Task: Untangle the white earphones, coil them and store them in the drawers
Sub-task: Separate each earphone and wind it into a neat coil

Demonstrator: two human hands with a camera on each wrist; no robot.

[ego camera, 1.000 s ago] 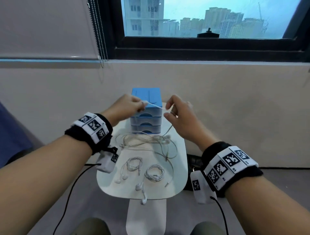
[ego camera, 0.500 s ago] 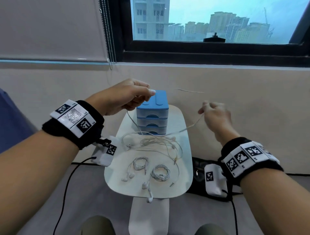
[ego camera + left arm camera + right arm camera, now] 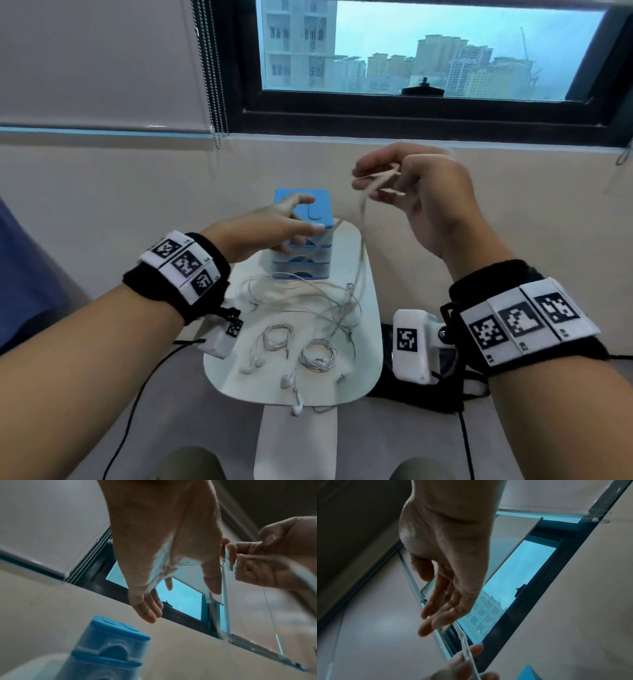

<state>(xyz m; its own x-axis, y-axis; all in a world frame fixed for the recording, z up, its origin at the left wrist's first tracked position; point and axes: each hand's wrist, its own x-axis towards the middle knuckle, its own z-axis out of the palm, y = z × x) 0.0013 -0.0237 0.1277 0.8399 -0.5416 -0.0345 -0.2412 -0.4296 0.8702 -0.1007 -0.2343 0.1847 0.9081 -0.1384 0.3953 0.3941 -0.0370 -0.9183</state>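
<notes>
My right hand (image 3: 376, 181) is raised above the table and grips a white earphone cable (image 3: 361, 240), which lies over its curled fingers. The cable hangs down to a loose tangle of earphones (image 3: 325, 301) on the small white table (image 3: 373, 342). My left hand (image 3: 301, 214) is open with straight fingers, in front of the blue drawer unit (image 3: 305, 270). In the left wrist view the left hand (image 3: 180, 599) holds nothing and the right hand (image 3: 267, 555) pinches the cable. In the right wrist view the blurred cable (image 3: 465, 649) runs from the right hand (image 3: 433, 605) past the left fingertips (image 3: 474, 649).
Two coiled earphones (image 3: 277, 337) (image 3: 318, 354) lie near the table's front, with earbuds (image 3: 296, 407) at its edge. A black object (image 3: 411, 394) sits on the floor to the right. A wall and a window (image 3: 445, 51) stand behind the drawers.
My right hand rose and swung in toward the centre with the cable. My left hand let go of the cable, dropped and opened in front of the drawers.
</notes>
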